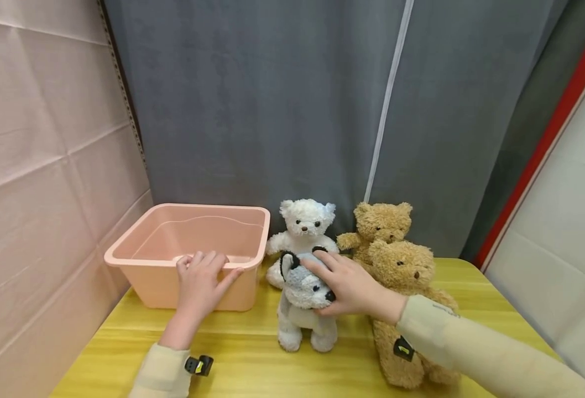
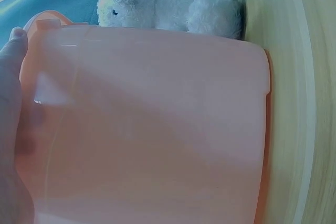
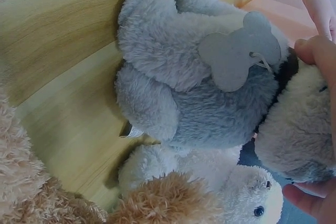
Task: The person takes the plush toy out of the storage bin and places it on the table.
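Observation:
My left hand (image 1: 200, 284) grips the near rim of a pink plastic bin (image 1: 148, 284), fingers hooked over the edge and thumb along the outside. The bin's outer wall (image 2: 157, 119) fills most of the left wrist view. With my right hand (image 1: 349, 284) I hold a grey-and-white husky plush toy (image 1: 301, 290) by its head, thumb at one side and fingers over the top. The husky is upright, its face turned partly to the right. In the right wrist view, a grey paper tag (image 3: 241, 51) hangs on its back.
Right behind the husky sits a white teddy bear (image 1: 304, 218). Two brown teddy bears, one at the back (image 1: 382, 218) and one in front (image 1: 404, 265), are to the right, partly behind my right arm. A grey curtain (image 1: 272, 110) hangs behind the wooden table (image 1: 243, 354).

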### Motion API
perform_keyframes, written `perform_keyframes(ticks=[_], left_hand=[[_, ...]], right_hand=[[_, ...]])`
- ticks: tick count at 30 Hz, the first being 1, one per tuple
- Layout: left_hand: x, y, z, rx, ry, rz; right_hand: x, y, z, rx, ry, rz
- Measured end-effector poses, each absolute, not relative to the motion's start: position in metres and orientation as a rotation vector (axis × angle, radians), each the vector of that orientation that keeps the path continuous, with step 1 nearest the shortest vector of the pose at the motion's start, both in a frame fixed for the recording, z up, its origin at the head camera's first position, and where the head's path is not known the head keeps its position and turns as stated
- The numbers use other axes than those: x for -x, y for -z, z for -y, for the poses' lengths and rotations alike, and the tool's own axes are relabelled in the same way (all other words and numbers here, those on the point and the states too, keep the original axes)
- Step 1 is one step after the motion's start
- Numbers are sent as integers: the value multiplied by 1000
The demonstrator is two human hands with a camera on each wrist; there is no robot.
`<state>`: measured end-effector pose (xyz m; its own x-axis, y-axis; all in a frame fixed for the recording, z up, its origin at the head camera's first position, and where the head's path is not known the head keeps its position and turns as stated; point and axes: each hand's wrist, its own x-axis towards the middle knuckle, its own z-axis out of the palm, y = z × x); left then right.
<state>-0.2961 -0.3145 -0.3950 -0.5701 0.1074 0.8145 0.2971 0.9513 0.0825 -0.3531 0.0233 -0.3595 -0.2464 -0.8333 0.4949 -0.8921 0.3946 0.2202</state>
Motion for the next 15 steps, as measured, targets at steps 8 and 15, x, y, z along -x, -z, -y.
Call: perform_keyframes(ticks=[8,15], left_hand=[[290,383,311,243,271,2253],[283,372,307,202,258,2382]], right_hand=[[352,346,-25,-1493,-138,2140],[348,330,-26,-1479,-107,2251]])
